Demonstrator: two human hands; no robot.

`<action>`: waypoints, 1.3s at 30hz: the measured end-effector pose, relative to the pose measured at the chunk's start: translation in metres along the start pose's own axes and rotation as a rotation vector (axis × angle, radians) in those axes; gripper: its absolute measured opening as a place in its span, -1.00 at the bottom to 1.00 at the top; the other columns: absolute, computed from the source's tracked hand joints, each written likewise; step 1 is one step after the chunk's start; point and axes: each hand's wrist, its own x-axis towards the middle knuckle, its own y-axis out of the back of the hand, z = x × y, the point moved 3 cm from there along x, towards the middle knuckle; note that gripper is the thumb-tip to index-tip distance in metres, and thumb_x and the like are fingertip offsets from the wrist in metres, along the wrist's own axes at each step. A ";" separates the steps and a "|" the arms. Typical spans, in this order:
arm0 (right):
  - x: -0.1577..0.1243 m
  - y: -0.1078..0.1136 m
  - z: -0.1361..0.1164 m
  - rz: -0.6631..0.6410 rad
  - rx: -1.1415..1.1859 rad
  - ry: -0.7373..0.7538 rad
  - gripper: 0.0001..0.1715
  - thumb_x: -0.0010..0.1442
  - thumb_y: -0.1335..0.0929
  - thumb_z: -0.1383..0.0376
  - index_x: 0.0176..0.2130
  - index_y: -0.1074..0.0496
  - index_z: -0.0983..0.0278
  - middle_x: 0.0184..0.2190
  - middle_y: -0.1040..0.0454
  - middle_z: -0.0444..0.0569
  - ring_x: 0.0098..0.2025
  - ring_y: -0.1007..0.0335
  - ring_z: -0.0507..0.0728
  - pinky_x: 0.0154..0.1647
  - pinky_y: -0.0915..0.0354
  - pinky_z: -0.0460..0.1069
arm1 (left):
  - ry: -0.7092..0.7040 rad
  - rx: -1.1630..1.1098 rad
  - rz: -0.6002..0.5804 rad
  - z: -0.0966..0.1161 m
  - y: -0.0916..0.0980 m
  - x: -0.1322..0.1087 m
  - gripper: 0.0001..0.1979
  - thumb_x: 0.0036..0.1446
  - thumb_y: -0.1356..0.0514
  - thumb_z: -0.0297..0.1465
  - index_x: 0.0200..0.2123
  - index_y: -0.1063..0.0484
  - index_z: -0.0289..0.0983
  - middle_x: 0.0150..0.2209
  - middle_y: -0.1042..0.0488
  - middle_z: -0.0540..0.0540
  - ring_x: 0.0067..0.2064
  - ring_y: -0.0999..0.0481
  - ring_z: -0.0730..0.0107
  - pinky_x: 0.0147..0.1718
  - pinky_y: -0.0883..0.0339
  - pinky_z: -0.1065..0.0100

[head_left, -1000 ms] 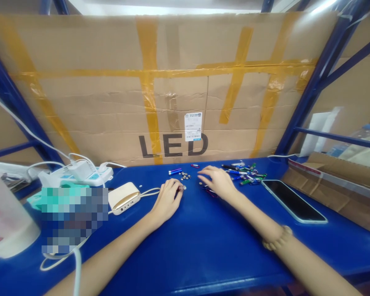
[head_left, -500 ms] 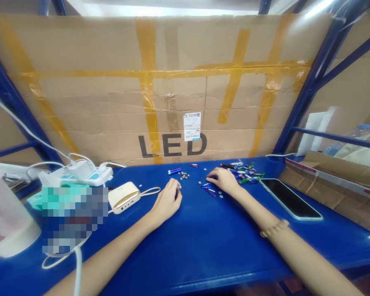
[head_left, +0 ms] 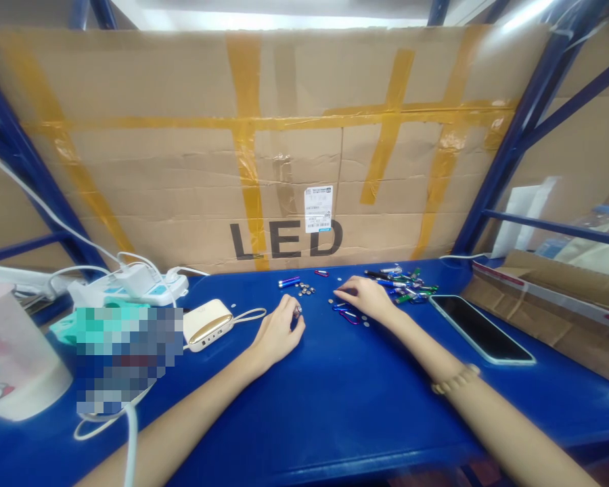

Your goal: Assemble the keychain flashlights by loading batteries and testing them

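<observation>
Well, left hand [head_left: 278, 331] seemingly pinches a disc [head_left: 298, 311], open right hand [head_left: 364, 298] near the bench's far edge [head_left: 233, 276].

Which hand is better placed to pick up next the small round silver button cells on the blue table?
Probably the left hand: its fingers are just below those silver button cells, while the right hand rests farther away, beside the purple and blue metal carabiners.

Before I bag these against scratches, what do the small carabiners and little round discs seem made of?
The small carabiners look like anodized metal: glossy purple and blue loops. The little round discs look like silvery metal, too small to be sure.
</observation>
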 end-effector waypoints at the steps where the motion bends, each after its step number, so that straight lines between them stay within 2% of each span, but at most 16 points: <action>1: 0.000 -0.001 -0.004 -0.005 0.031 0.057 -0.71 0.16 -0.29 0.09 -0.30 -0.53 0.15 -0.28 -0.50 -0.08 -0.26 -0.41 0.09 -0.35 -0.24 -0.09 | 0.001 0.001 -0.002 0.000 0.000 0.000 -0.97 0.11 0.05 -0.42 -0.34 -0.13 -0.19 -0.34 -0.26 0.01 -0.38 -0.38 0.42 -0.41 -0.24 0.40; 4: -0.002 -0.005 -0.013 -0.043 0.055 0.164 -0.77 0.10 -0.34 0.12 -0.29 -0.54 0.16 -0.25 -0.49 -0.08 -0.21 -0.39 0.11 -0.25 -0.26 -0.06 | 0.001 0.008 -0.008 0.000 0.000 0.000 -0.98 0.12 0.06 -0.42 -0.34 -0.12 -0.19 -0.34 -0.25 0.02 -0.39 -0.37 0.42 -0.42 -0.24 0.39; 9: -0.002 -0.011 -0.016 -0.049 0.036 0.166 -0.86 0.12 -0.34 0.25 -0.32 -0.53 0.17 -0.26 -0.50 -0.08 -0.19 -0.39 0.12 -0.20 -0.27 -0.04 | 0.002 0.006 -0.012 0.000 0.000 0.000 -0.97 0.12 0.06 -0.42 -0.33 -0.12 -0.18 -0.33 -0.25 0.01 -0.38 -0.37 0.41 -0.41 -0.24 0.39; 14: -0.004 -0.003 -0.025 0.068 0.053 0.176 -0.86 0.13 -0.34 0.24 -0.35 -0.53 0.17 -0.31 -0.54 -0.09 -0.22 -0.42 0.13 -0.27 -0.29 -0.04 | -0.009 -0.002 -0.015 -0.001 -0.001 0.000 -0.96 0.11 0.05 -0.43 -0.33 -0.14 -0.19 -0.32 -0.26 0.01 -0.36 -0.37 0.41 -0.38 -0.26 0.38; 17: -0.009 0.006 -0.041 0.159 0.208 0.194 -0.86 0.12 -0.35 0.21 -0.36 -0.52 0.17 -0.37 -0.56 -0.14 -0.32 -0.46 0.08 -0.32 -0.31 -0.08 | -0.024 -0.018 -0.020 -0.002 -0.002 0.000 -0.95 0.10 0.05 -0.44 -0.33 -0.15 -0.19 -0.31 -0.26 0.01 -0.37 -0.36 0.42 -0.39 -0.25 0.39; 21: -0.021 0.016 -0.070 0.252 0.492 0.385 -0.83 0.16 -0.32 0.23 -0.33 -0.51 0.21 -0.34 -0.55 -0.11 -0.29 -0.47 0.06 -0.22 -0.34 -0.07 | -0.065 -0.063 -0.034 -0.004 -0.005 0.000 -0.95 0.11 0.06 -0.45 -0.32 -0.13 -0.19 -0.33 -0.24 0.01 -0.38 -0.34 0.42 -0.39 -0.23 0.38; 23: -0.025 0.017 -0.080 0.233 0.596 0.449 -0.82 0.17 -0.31 0.23 -0.32 -0.50 0.23 -0.35 -0.54 -0.08 -0.30 -0.45 0.05 -0.23 -0.35 -0.07 | -0.082 -0.088 -0.039 -0.004 -0.005 0.000 -0.95 0.11 0.06 -0.45 -0.32 -0.12 -0.19 -0.35 -0.23 0.01 -0.39 -0.34 0.42 -0.40 -0.22 0.38; 26: -0.026 0.015 -0.085 0.183 0.664 0.443 -0.82 0.14 -0.33 0.22 -0.34 -0.49 0.26 -0.40 -0.51 -0.07 -0.35 -0.43 0.05 -0.33 -0.35 -0.07 | -0.102 -0.119 -0.035 -0.004 -0.005 -0.001 -0.96 0.12 0.07 -0.45 -0.33 -0.11 -0.20 -0.36 -0.22 0.01 -0.39 -0.33 0.41 -0.40 -0.21 0.38; 31: -0.026 0.010 -0.081 0.211 0.687 0.398 -0.84 0.10 -0.36 0.23 -0.38 -0.48 0.28 -0.43 -0.48 -0.08 -0.42 -0.38 0.01 -0.43 -0.32 -0.10 | -0.132 -0.141 -0.020 -0.002 -0.003 -0.002 -0.94 0.13 0.07 -0.46 -0.31 -0.13 -0.20 -0.36 -0.22 0.01 -0.40 -0.33 0.43 -0.41 -0.20 0.39; 36: -0.029 0.013 -0.084 0.297 0.570 0.572 -0.85 0.16 -0.32 0.28 -0.33 -0.49 0.26 -0.38 -0.49 -0.04 -0.32 -0.41 0.04 -0.29 -0.35 -0.06 | -0.116 -0.141 -0.012 -0.002 -0.003 -0.002 -0.96 0.13 0.07 -0.45 -0.32 -0.12 -0.20 -0.38 -0.23 0.03 -0.42 -0.32 0.43 -0.44 -0.19 0.40; 39: -0.031 0.016 -0.086 0.362 0.455 0.650 -0.83 0.18 -0.30 0.29 -0.32 -0.49 0.27 -0.38 -0.50 -0.03 -0.33 -0.42 0.04 -0.31 -0.36 -0.07 | -0.106 -0.141 -0.013 -0.003 -0.003 -0.002 -0.96 0.13 0.06 -0.46 -0.33 -0.11 -0.20 -0.39 -0.22 0.03 -0.42 -0.32 0.43 -0.44 -0.19 0.40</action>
